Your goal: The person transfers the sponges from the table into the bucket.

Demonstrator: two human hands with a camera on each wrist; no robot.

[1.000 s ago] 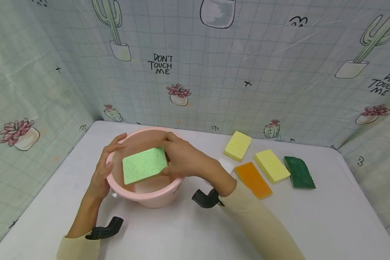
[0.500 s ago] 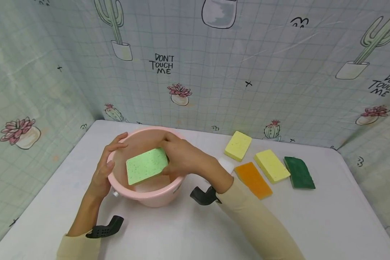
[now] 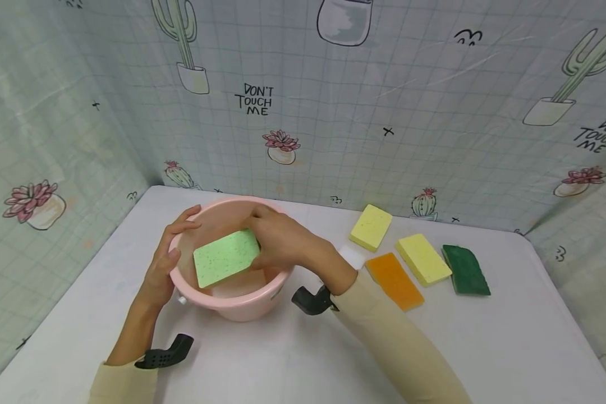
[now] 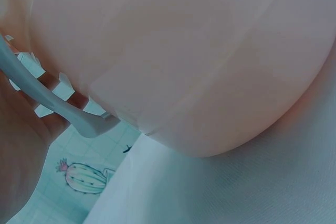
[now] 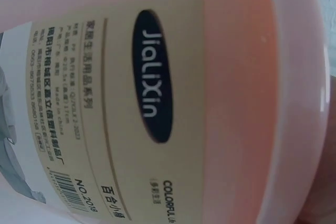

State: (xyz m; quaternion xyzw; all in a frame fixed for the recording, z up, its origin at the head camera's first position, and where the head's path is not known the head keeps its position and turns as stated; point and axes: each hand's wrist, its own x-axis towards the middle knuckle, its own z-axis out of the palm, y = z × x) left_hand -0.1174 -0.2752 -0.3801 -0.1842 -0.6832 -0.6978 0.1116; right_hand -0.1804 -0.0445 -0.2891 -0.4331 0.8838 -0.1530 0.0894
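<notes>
A pink bucket (image 5: 239, 103) nearly fills the view, its rim (image 5: 302, 98) running down the right, a sliver of the right grip (image 5: 324, 182) behind it. The sideways beige label (image 5: 184, 87) bears a dark "JiaLiXin" oval (image 5: 152, 77) and a barcode (image 5: 70, 191).

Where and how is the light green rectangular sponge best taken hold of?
Probably by its short right end, from above: the light green sponge is at the mouth of the round pink plastic bucket, whose wall rings it, with the top open. The right hand grips across that end, narrower to span than the sponge's length.
</notes>
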